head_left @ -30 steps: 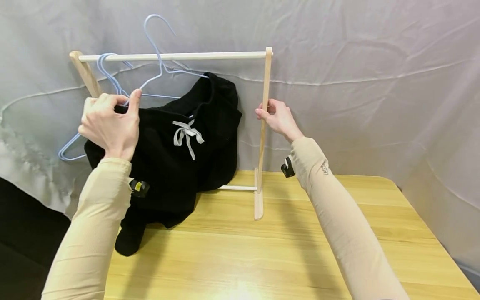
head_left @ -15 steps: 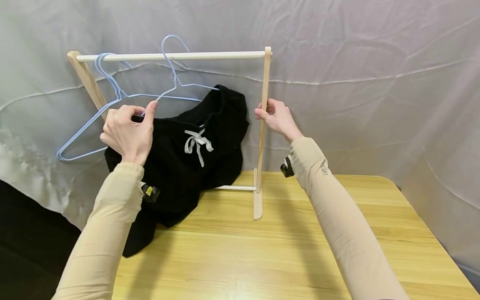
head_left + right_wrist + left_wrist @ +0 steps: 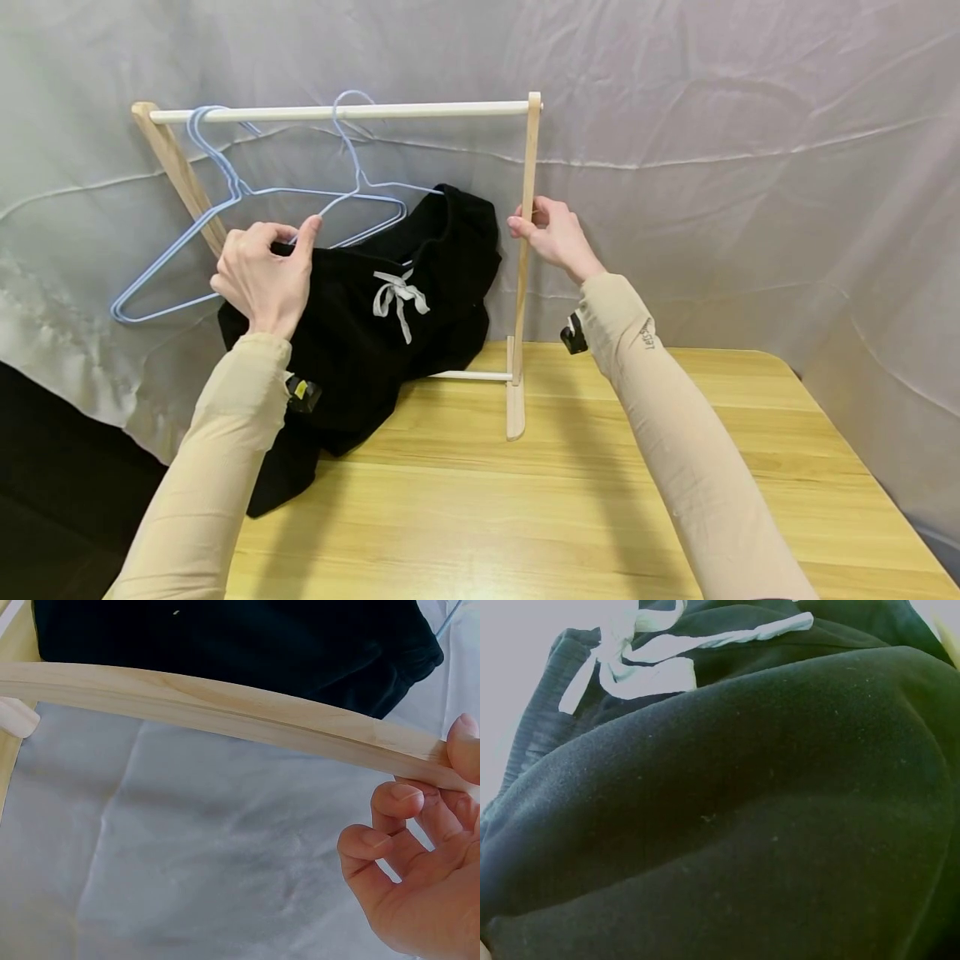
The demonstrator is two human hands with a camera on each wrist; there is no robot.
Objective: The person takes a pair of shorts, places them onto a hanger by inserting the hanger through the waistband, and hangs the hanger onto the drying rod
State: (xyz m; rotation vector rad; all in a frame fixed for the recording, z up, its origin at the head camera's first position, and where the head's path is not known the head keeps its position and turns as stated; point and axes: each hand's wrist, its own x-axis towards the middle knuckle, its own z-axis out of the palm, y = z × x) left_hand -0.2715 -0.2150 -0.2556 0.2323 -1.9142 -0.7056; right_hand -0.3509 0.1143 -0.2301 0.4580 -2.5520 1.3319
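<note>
Black drawstring shorts (image 3: 352, 333) with a white bow (image 3: 401, 297) hang from a light-blue wire hanger (image 3: 362, 175). My left hand (image 3: 262, 275) pinches the hanger's left arm at the waistband. The hanger's hook is at the rack's white rail (image 3: 442, 110); whether it bears weight there I cannot tell. Black cloth (image 3: 727, 787) fills most of the left wrist view, hiding that hand's grip. My right hand (image 3: 558, 237) grips the rack's right wooden post (image 3: 528, 158) between thumb and fingers, as the right wrist view also shows.
Empty blue hangers (image 3: 172, 247) hang at the rail's left end, close behind the left hand. The rack's foot (image 3: 516, 408) stands on a wooden table (image 3: 600, 467). Grey cloth (image 3: 712, 208) forms the backdrop.
My left hand has carried the hanger and shorts rightward and down. The hook, earlier above the rail, has lowered to it. My right hand stays on the post.
</note>
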